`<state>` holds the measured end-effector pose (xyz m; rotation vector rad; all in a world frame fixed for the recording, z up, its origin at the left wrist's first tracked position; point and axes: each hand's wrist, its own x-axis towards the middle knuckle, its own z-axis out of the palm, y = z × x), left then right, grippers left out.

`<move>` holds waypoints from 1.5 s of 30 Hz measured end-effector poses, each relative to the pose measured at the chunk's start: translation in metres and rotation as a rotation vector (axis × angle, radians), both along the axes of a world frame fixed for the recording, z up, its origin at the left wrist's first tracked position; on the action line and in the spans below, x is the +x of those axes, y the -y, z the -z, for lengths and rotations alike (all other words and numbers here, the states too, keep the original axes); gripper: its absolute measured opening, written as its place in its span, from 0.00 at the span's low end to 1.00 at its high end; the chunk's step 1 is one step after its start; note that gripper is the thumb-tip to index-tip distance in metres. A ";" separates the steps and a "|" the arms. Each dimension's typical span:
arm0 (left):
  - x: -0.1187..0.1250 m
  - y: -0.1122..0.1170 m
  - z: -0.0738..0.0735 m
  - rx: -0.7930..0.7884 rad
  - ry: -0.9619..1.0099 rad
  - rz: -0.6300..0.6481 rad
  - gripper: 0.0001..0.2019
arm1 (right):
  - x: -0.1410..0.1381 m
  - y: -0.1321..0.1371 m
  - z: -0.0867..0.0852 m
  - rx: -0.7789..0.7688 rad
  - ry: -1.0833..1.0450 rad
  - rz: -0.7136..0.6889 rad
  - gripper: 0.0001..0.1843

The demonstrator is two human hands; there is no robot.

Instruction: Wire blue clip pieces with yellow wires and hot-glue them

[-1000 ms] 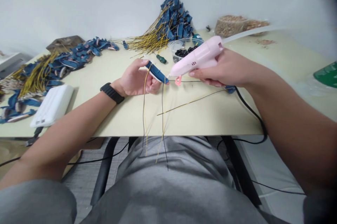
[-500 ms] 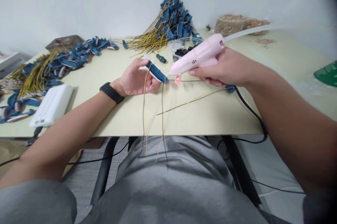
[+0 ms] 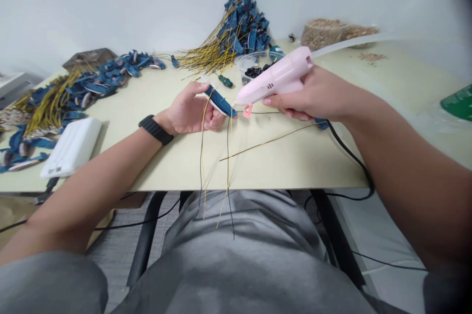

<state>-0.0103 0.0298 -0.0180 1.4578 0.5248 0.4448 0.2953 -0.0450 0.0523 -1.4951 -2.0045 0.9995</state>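
Observation:
My left hand (image 3: 197,108) grips a long, curved blue plastic part (image 3: 220,101) with a pale edge, thumb at its upper end. Thin yellow and black wires (image 3: 228,157) hang from both ends of the part, past the table edge. Wrapped around its handle, my right hand (image 3: 309,95) holds a pink glue gun (image 3: 278,78). The gun's nozzle meets or nearly meets the part's right end; I cannot tell if they touch. A translucent glue stick (image 3: 346,44) sticks out of the gun's back. Below the right hand lies another blue piece (image 3: 322,123) with wires across the table.
Behind stands a heap of blue wired parts (image 3: 243,26), beside a clear tub of black pieces (image 3: 254,72) and a green-handled tool (image 3: 225,81). More blue parts (image 3: 99,85) and a white power bank (image 3: 72,147) lie left. A black cord (image 3: 354,157) hangs below the gun.
The glue gun's nozzle has shifted slightly left, onto or over the blue part's right end. My left hand and the part stay almost still.

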 end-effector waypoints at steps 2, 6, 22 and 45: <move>0.000 0.000 0.000 -0.003 0.011 0.010 0.38 | -0.001 0.002 -0.002 -0.004 0.004 0.007 0.22; -0.001 0.000 0.001 0.003 0.009 0.008 0.38 | -0.003 0.004 -0.003 -0.012 -0.010 -0.003 0.20; 0.005 0.009 -0.003 -0.024 0.008 -0.013 0.37 | -0.001 -0.001 0.000 0.026 -0.057 -0.041 0.11; 0.004 0.009 0.000 -0.052 -0.009 -0.060 0.35 | -0.003 0.009 -0.005 0.029 -0.073 -0.045 0.14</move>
